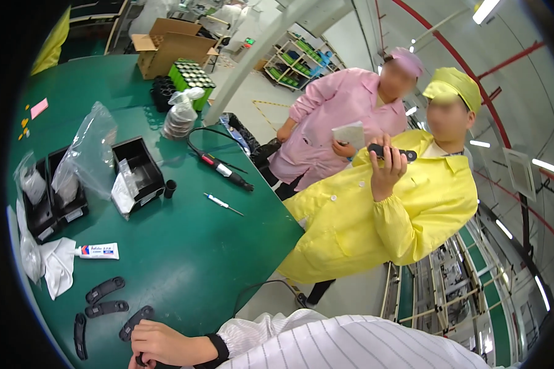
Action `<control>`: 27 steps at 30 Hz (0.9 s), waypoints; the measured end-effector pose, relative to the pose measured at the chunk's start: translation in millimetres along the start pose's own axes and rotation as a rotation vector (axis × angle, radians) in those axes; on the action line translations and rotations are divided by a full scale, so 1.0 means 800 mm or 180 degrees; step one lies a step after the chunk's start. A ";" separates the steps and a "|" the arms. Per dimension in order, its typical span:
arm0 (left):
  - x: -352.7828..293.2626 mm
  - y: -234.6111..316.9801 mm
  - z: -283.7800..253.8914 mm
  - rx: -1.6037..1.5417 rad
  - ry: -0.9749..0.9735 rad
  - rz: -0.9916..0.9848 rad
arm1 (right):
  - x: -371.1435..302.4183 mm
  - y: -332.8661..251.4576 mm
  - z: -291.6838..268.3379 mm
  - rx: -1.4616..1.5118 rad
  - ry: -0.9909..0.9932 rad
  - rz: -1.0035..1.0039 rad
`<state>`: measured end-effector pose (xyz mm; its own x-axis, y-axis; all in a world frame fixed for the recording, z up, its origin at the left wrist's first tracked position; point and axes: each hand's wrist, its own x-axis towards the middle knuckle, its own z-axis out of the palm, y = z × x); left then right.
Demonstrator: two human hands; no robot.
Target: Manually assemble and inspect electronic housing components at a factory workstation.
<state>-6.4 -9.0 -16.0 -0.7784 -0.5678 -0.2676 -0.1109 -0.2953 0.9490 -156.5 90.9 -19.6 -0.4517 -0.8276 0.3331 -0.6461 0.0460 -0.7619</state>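
My right hand (160, 344) is at the lower edge, over the near part of the green table. Its fingers are curled closed around a small black piece (141, 360). Most of that piece is hidden by the fingers and the picture's edge, so its full shape does not show. Just beyond the knuckles lies a curved black plastic part (135, 322), partly behind the hand. More such parts are close by: an upper one (105, 289), a middle one (107, 309) and an upright one (80, 336). My left hand is out of view.
A white and blue tube (98, 251) lies beside a white cloth (58, 269). Black bins (143, 175) hold plastic bags. Farther off are a screwdriver (223, 203) and a corded power tool (224, 170). Across the table's right edge, a person in yellow (375, 209) holds a black part.
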 end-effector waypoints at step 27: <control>0.001 -0.026 0.007 -0.0318 0.0240 0.0300 | 0.020 -0.039 -0.024 0.0145 0.0482 0.0058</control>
<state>-8.2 1.0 -35.4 -0.7335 -0.6516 -0.1935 0.0255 -0.3108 0.9501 -154.9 87.0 20.1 -0.5529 -0.7329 0.3965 -0.6100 0.0319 -0.7918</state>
